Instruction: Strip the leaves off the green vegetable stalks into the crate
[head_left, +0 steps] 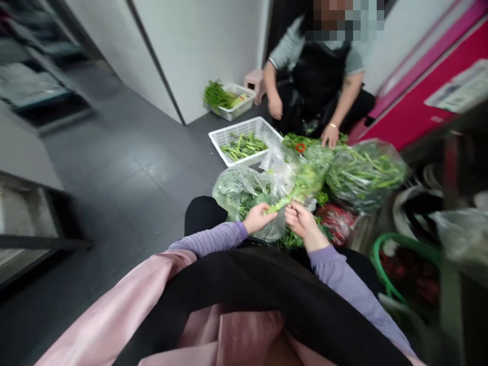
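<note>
A light green vegetable stalk (281,204) slants between my hands, its leafy end pointing away from me. My left hand (260,218) is closed on its lower end. Higher up, beside the stalk, my right hand (300,218) has its fingers pinched together; whether they grip the stalk or a bit of it is too small to tell. Under and around both hands lie clear plastic bags of leafy greens (242,190). A white basket (218,145) holding cut green stalks (246,146) stands just beyond the bags.
Across from me a person in a black apron (320,71) sits with one hand on greens. A smaller white basket (232,113) stands near a pink stool (254,81). To the right are a large bag of greens (368,173), a red bag (337,223) and a green-rimmed basket (377,254).
</note>
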`<action>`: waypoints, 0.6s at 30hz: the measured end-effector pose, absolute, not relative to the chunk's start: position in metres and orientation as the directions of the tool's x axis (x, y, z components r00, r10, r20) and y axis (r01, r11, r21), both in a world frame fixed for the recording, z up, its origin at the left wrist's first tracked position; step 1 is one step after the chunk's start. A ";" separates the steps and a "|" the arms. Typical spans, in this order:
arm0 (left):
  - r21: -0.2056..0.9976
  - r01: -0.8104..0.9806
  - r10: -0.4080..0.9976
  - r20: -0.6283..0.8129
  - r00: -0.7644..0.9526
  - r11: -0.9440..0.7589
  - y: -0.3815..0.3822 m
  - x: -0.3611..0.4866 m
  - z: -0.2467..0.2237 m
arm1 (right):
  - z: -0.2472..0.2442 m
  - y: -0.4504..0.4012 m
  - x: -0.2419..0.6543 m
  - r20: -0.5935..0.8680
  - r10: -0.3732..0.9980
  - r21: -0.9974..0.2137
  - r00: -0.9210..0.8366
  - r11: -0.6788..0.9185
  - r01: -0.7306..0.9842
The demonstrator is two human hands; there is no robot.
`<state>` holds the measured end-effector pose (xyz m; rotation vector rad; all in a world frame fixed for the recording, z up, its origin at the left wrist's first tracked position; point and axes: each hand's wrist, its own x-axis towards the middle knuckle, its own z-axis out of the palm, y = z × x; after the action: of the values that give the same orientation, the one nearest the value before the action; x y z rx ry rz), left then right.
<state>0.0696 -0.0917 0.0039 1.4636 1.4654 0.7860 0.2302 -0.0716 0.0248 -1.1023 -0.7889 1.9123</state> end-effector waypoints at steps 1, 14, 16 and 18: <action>0.925 0.363 0.979 -0.163 0.119 0.110 -0.092 0.069 0.002 | 0.021 -0.076 0.225 -0.432 0.821 -0.790 -0.373 -0.544 -0.282; 0.617 0.784 0.983 -0.097 0.158 -0.066 -0.112 0.063 0.000 | -0.003 -0.076 0.246 -0.310 0.951 -0.906 -0.003 -0.296 -0.304; 0.585 0.808 0.982 -0.106 0.155 -0.064 -0.111 0.064 0.002 | 0.001 -0.078 0.246 -0.284 0.959 -0.918 -0.019 -0.277 -0.285; 0.575 0.817 0.985 -0.106 0.137 -0.052 -0.108 0.066 0.002 | 0.007 -0.080 0.246 -0.305 0.952 -0.908 -0.027 -0.299 -0.293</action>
<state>0.0656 -0.1085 0.0019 1.9137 1.7238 0.4353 0.2464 -0.0796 0.0071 -1.2058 -0.8067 1.5422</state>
